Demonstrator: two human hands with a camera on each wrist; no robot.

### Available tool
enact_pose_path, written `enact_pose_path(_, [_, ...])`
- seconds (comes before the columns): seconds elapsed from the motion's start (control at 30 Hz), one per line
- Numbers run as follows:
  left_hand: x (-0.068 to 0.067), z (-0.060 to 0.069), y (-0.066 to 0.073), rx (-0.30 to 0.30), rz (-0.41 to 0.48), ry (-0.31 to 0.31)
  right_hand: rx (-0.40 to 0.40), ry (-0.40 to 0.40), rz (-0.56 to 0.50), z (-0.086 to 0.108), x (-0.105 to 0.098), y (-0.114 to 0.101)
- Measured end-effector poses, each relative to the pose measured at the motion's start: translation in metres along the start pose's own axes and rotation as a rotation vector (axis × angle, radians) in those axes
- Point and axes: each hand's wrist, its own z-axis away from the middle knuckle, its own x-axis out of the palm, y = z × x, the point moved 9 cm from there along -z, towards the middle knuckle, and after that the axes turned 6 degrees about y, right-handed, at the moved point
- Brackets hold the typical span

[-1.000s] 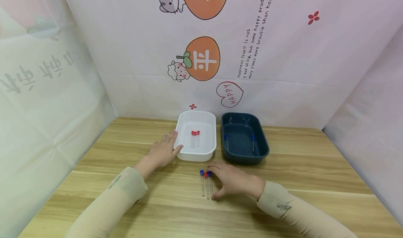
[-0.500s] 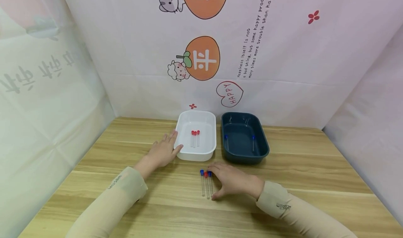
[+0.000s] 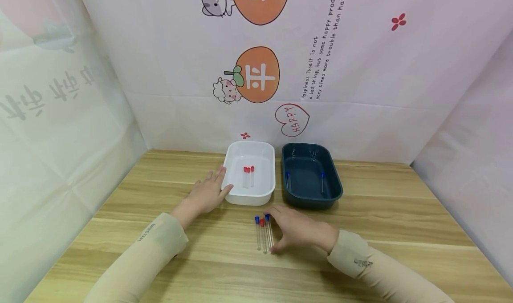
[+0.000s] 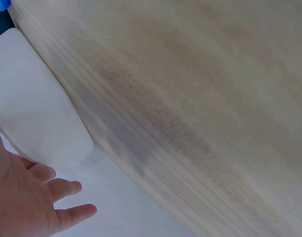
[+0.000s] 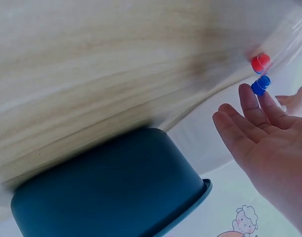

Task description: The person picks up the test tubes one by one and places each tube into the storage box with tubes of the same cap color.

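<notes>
My left hand (image 3: 206, 194) rests against the left side of the white tray (image 3: 250, 199), its fingers fairly straight. In front of the trays, my right hand (image 3: 298, 227) pinches a blue-capped test tube (image 3: 270, 234) lengthwise, index finger at the cap and thumb at the bottom end. Close to its left lie a red-capped test tube (image 3: 263, 238) and another blue-capped test tube (image 3: 258, 236). The right wrist view shows the blue cap (image 5: 261, 85) at the fingertips, with a red cap (image 5: 260, 63) beside it.
Several red-capped tubes (image 3: 248, 178) lie in the white tray. To its right stands a dark blue tray (image 3: 310, 201) holding two blue-capped tubes (image 3: 322, 183). A printed cloth (image 3: 352, 134) hangs behind the wooden table (image 3: 224, 267).
The right thumb and finger have closed on the rightmost blue-capped test tube, whose cap has shifted slightly away from the red one. My left hand has stayed at the white tray.
</notes>
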Motion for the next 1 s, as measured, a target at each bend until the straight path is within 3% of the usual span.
enact_pose_path(0.53, [-0.001, 0.000, 0.000, 0.005, 0.001, 0.000, -0.057, 0.073, -0.045, 0.008, -0.035, -0.012])
enact_pose_path(1.0, [0.000, -0.001, 0.000, -0.006, -0.004, -0.012, -0.035, 0.133, -0.069, 0.017, -0.067, -0.007])
